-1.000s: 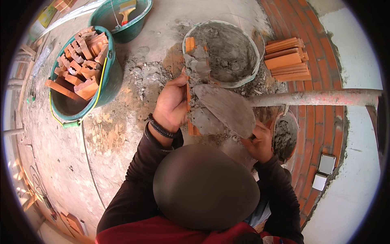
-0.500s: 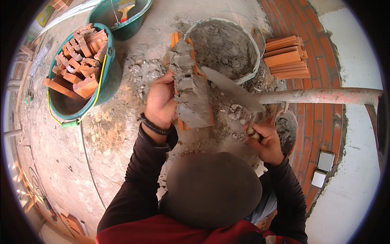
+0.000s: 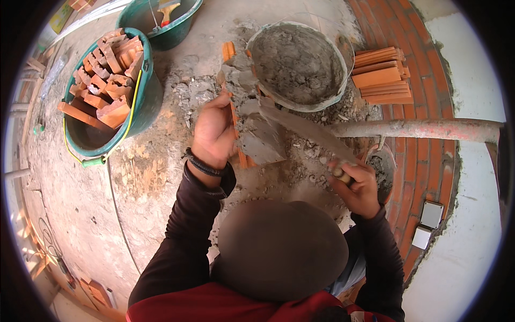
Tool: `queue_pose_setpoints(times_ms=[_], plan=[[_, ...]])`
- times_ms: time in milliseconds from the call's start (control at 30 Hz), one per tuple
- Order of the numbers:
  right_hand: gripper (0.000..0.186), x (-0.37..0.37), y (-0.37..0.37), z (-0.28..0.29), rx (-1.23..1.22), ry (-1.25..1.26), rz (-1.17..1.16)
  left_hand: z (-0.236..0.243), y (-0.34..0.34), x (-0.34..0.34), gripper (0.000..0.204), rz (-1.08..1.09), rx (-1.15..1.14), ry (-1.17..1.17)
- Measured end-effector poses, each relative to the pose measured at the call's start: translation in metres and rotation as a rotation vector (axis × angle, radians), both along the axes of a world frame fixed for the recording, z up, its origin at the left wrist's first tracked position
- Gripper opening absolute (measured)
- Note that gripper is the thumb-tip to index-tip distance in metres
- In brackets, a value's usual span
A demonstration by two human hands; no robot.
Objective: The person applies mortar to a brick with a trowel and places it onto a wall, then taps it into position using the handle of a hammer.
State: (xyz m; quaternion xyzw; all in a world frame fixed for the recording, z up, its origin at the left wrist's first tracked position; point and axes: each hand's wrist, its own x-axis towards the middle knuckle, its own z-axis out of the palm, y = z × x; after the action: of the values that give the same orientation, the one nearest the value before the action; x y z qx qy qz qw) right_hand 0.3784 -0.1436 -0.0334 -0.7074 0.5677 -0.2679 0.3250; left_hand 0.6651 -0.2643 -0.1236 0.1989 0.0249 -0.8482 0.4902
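Head view, 1 camera, looking down past the person's covered head

1. Left hand (image 3: 214, 131): clenched around an orange brick (image 3: 244, 115) coated with grey mortar. The brick's long axis runs away from the person, its far end reaching toward the mortar bucket (image 3: 343, 64). The mortared face is turned to the person's right.

2. Right hand (image 3: 358, 185): closed on the handle of a trowel (image 3: 300, 126). The blade runs up and to the left from the hand and lies against the mortared face of the brick. The trowel therefore meets the brick from the right, crossing its long axis at a slant.

3. Relation: the brick sits between both hands, nearer the left, which carries it; the right hand stands apart and reaches it only through the blade.

4. Surroundings: a green bucket (image 3: 145, 107) of brick pieces stands well to the left. A stack of orange bricks (image 3: 383, 75) lies just right of the mortar bucket. A rusty pipe (image 3: 424, 130) crosses on the right above curved brick paving (image 3: 429, 161)
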Motion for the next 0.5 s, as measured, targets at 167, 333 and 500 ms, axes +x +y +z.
queue_pose_setpoints(times_ms=[167, 333, 500], plan=[[0.016, 0.017, -0.006, -0.019, -0.212, 0.231, 0.015, -0.012, 0.002, -0.010, 0.041, 0.026, 0.044, 0.039], [0.012, -0.032, 0.005, -0.029, -0.271, 0.382, -0.033, -0.022, 0.009, 0.010, 0.039, 0.091, 0.031, -0.066], [0.016, -0.015, -0.056, 0.018, -0.259, 0.528, -0.090, -0.015, 0.025, 0.026, 0.035, 0.107, -0.034, -0.053]])
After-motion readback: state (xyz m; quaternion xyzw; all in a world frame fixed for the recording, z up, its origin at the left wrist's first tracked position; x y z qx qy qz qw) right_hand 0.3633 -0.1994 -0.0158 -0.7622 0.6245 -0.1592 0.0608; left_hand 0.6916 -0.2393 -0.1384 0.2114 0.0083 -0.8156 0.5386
